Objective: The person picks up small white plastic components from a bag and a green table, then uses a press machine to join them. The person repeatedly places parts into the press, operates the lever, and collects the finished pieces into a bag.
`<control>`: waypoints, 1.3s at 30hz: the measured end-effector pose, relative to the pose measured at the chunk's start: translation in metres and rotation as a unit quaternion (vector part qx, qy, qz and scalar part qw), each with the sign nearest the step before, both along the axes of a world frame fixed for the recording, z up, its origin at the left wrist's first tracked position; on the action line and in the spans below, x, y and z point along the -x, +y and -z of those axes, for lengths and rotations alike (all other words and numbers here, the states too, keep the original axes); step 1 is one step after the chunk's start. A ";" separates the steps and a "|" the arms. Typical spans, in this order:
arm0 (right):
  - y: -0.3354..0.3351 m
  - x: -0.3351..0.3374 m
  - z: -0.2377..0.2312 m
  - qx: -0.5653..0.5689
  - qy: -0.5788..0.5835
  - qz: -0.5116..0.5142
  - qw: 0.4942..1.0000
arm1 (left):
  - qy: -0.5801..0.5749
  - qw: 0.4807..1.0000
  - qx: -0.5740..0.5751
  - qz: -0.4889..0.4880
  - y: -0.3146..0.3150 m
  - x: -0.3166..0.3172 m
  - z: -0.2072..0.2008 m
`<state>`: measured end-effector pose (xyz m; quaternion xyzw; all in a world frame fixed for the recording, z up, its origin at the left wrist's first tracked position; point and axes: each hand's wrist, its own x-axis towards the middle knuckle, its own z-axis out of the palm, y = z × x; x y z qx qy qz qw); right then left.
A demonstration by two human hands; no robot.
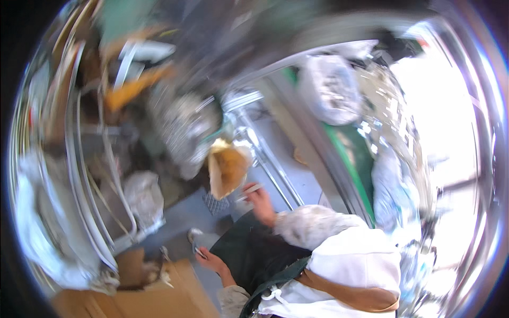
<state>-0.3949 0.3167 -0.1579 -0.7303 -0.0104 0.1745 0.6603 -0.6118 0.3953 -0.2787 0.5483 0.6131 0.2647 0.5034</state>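
White padded jacket (355, 265) with a tan strap across it fills the lower right, nearest the lens, above dark trousers (254, 254). From its fleecy cuff the right hand (261, 204) reaches forward, fingers closed on 1 thin pale stick-like object (249, 190) whose kind the motion blur hides. Just beyond and to the left of that hand stands a tan, crumpled paper bag (228, 169), its mouth apparently open upward, apart from the fingers by a narrow gap. The left hand (209, 261) hangs low beside the trousers, fingers curled around 1 small dark item (200, 253); how tightly it is held cannot be told. Left of that hand lies flattened brown cardboard (154, 294); farther out are grey metal rails (95, 201) and pale plastic bags (143, 193). Judged from this pose, the step in hand is work at the bag with the thin object: it would go best with the stick held near its middle, brought squarely over the bag's opening, and the bag's limp rim steadied, since thin paper is likely to fold or tip under a sideways push.
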 end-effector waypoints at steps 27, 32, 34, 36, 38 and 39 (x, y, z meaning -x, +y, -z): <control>0.468 0.105 -0.244 0.056 -0.455 -0.596 0.659 | -0.058 0.970 -0.064 -0.227 0.441 0.140 -0.270; 0.509 0.092 -0.175 0.084 -0.516 -0.704 0.481 | -0.311 0.909 0.010 -0.277 0.371 0.115 -0.301; 0.520 0.103 -0.152 0.031 -0.607 -0.673 0.421 | -0.336 0.889 0.020 -0.309 0.366 0.117 -0.294; 0.529 0.119 -0.134 0.028 -0.652 -0.654 0.383 | -0.348 0.878 0.027 -0.328 0.367 0.119 -0.295; 0.533 0.137 -0.126 0.038 -0.654 -0.660 0.369 | -0.363 0.868 0.024 -0.337 0.370 0.127 -0.295; 0.534 0.142 -0.124 0.048 -0.655 -0.661 0.363 | -0.359 0.866 0.026 -0.347 0.372 0.124 -0.301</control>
